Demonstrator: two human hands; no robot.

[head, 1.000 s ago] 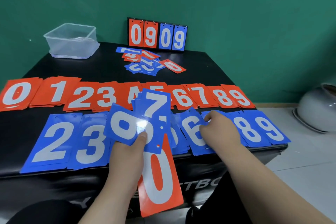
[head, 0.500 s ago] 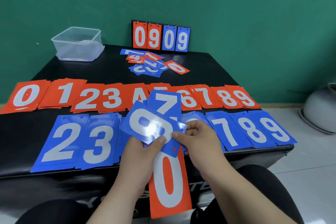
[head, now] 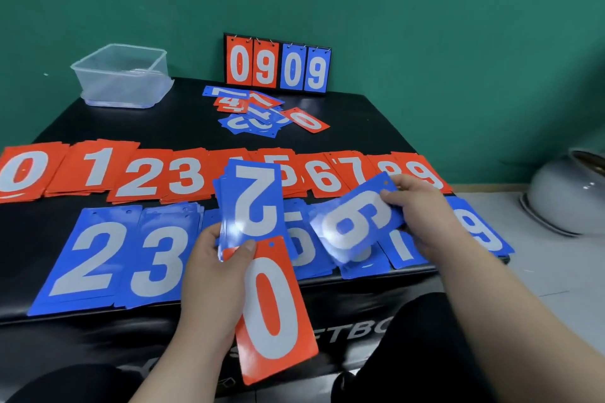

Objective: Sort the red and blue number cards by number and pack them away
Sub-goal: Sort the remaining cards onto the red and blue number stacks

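**Head view.** One black padded bench (head: 360,134) fills the middle of the frame before a green wall (head: 425,10).

- **Red cards:** A row of red number cards (head: 95,170) crosses the bench's middle. It has ten piles, from 0 at frame left to 9 at frame right, with the 4 and 8 partly covered.
- **Blue cards:** A row of blue number cards (head: 98,258) lies nearer the lower edge. Piles 2, 3, 5 and 9 can be read. The rest are hidden behind hands and held cards, so their count cannot be told.
- **Left hand:** At centre, the left hand (head: 212,275) has its grip clamped, thumb on top, on two things. One is a fanned stack of blue cards (head: 252,199) whose top face shows a 2. The other is one red 0 card (head: 271,311), which reaches down the frame over the bench's front face. The number of cards in the fan cannot be told.
- **Right hand:** Right of centre, the right hand (head: 422,209) has its grip pinched on the hole end of one single blue card (head: 357,222). The card is tilted and apart from the fan, and its digit reads as a 6 or a 9 according to which end is up.
- **Upper centre:** One black flip scoreboard (head: 278,65) stands here with four hung cards: red 0 and 9, blue 0 and 9. Before it lies one loose heap of mixed red and blue cards (head: 258,118).
- **Upper left:** One clear plastic tub (head: 121,75) rests on the bench. Its contents cannot be made out.
- **Right edge:** One pale glazed pot (head: 566,193) sits on the floor (head: 540,271).
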